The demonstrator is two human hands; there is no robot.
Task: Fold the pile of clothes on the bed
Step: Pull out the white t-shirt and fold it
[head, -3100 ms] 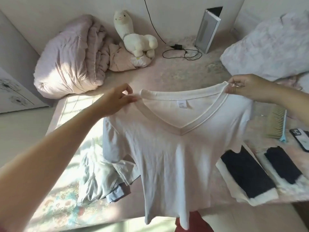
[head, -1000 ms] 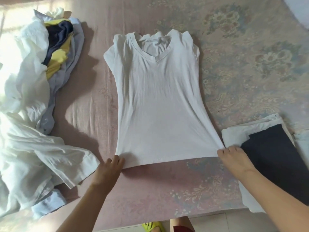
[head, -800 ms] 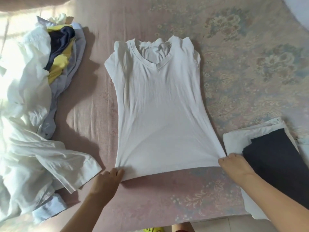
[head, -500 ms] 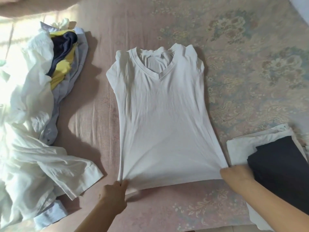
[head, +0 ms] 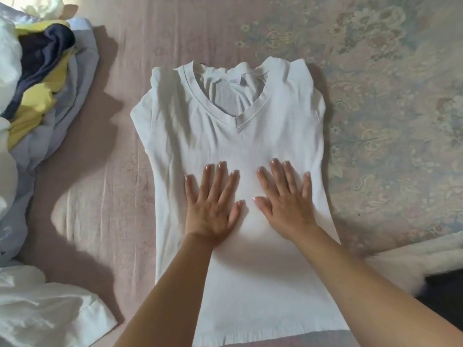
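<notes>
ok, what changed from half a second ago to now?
Both hands let go of the hem corners of the white V-neck shirt and moved up onto its middle: left hand and right hand now press flat on it, fingers spread. The shirt stays face-up on the bed, the unfolded pile at left, the folded stack at right.

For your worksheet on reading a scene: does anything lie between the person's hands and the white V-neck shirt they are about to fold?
Nothing visible does. The left hand and right hand lie flat, fingers spread, directly on the white V-neck shirt.
</notes>
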